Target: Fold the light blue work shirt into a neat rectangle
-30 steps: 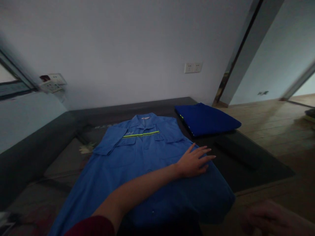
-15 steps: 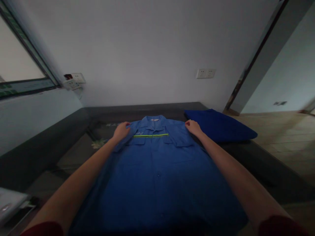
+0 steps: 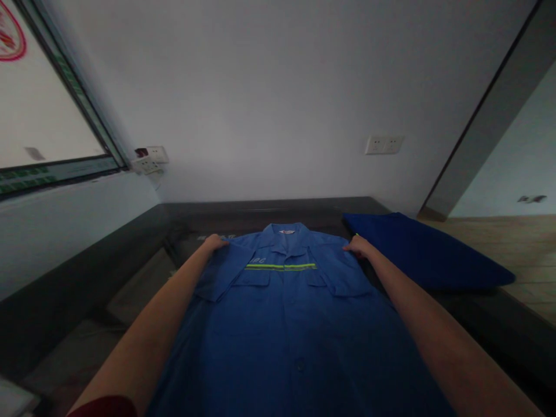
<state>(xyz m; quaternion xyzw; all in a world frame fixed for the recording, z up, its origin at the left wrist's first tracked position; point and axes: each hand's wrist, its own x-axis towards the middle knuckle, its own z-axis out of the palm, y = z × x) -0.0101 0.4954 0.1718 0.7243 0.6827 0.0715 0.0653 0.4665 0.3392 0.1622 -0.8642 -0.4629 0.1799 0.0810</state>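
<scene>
A blue short-sleeved work shirt point(image 3: 278, 324) lies spread front side up, its collar pointing away from me. A yellow-green stripe crosses its chest above two pocket flaps, and both sleeves rest over the front. At the left shoulder edge, my left hand point(image 3: 214, 242) is closed on the cloth, fingertips partly hidden. My right hand point(image 3: 359, 247) pinches the shirt at the opposite shoulder, where the sleeve begins. The lower part of the shirt runs out of view toward me.
The shirt lies on a dark table point(image 3: 278, 207) with a raised edge against the wall. Dark blue folded cloth point(image 3: 421, 252) lies to the right. Wall sockets point(image 3: 384, 145) are beyond the table, with more sockets point(image 3: 150, 159) at the left corner near a window.
The view has shifted, so the shirt and wall sit lower and further right. Both hands stay at the shoulders; the left sleeve now lies flatter and wider over the shirt's front.
</scene>
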